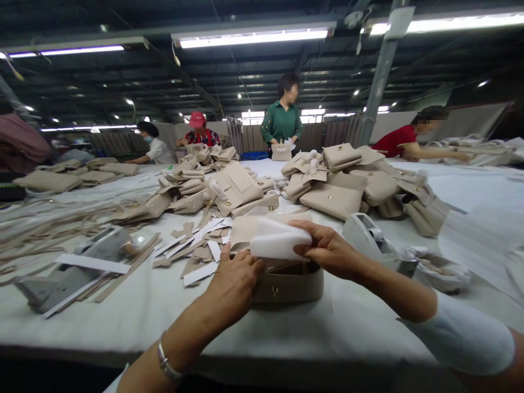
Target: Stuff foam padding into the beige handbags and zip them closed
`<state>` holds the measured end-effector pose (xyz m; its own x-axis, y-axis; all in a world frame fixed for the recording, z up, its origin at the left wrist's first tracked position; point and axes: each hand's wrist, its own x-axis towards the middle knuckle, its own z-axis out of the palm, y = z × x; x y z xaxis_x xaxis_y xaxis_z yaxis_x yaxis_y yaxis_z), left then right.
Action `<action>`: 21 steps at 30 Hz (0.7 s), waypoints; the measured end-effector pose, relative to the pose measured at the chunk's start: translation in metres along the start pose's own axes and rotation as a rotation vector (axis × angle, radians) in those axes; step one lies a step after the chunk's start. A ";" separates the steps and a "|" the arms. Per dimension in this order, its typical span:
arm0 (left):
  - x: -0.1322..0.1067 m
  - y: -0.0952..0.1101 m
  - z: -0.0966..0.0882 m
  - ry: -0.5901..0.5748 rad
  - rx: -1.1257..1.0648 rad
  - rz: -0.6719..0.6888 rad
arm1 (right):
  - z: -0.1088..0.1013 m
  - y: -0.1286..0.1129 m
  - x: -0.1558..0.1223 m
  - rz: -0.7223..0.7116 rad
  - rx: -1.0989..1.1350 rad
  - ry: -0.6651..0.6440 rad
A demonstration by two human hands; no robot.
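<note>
In front of me a beige handbag stands upright on the white-covered table, its flap lifted back and its mouth facing up. A gold clasp part shows on its front. My right hand pinches a folded piece of white foam sheet between thumb and fingers, just above the bag's mouth. On the bag's left rim lies my left hand, its fingers bent over the edge; the fingertips are partly hidden. Whether the foam touches the bag's inside cannot be seen.
Tape dispensers stand left and right. Beige and white strips lie left of the bag. Piles of beige bags fill the table's middle. A plastic-lined container sits at right. Several co-workers stand or lean around the table.
</note>
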<state>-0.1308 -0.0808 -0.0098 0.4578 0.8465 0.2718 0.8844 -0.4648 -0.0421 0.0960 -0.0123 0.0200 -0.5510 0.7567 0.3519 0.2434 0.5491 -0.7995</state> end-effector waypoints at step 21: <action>-0.011 0.000 0.009 0.035 -0.090 0.011 | 0.026 -0.040 0.071 0.220 -0.814 -0.627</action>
<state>-0.1352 -0.0882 -0.0212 0.4622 0.8327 0.3049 0.8671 -0.4965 0.0415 0.0260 0.0104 0.0643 -0.6876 0.6770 -0.2626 0.7232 0.6707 -0.1646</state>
